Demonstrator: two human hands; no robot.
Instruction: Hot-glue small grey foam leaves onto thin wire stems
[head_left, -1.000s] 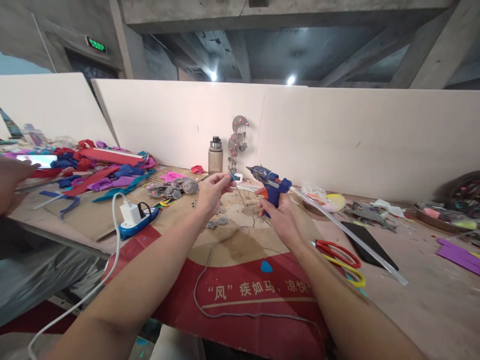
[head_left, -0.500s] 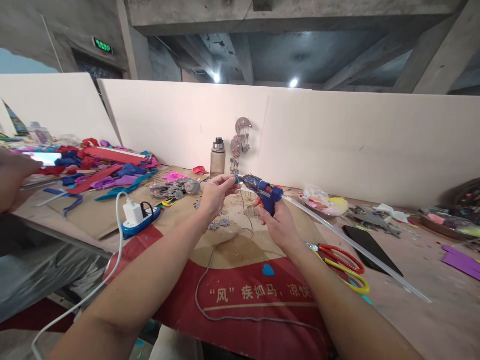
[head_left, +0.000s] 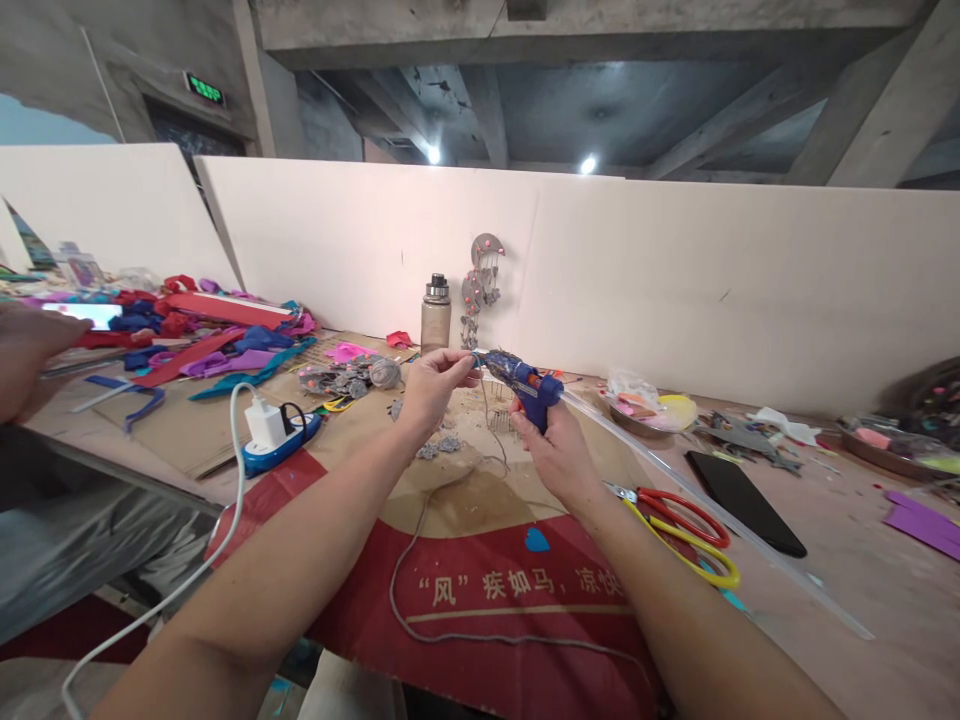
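My left hand is closed in a pinch on a small teal-blue piece, mostly hidden by the fingertips. Grey yarn hangs from this pinch and trails over the cardboard towards me. Wrapped round the handle of a blue hot glue gun is my right hand. The gun's nozzle points left, right at the pinched piece; whether they touch cannot be made out. A long clear glue stick sticks out of the gun's back. Below lies a blue heart cutout on the red cardboard.
Red-and-yellow-handled scissors and a black phone lie right. A blue power strip with a white plug and cable is left. Behind stand a bottle and a grey hanging ornament. Another person's hand is far left.
The glue gun has shifted slightly left, and its glue stick's far end has dipped lower. Less of the teal-blue piece shows at my left fingertips. The other person's hand has moved a little.
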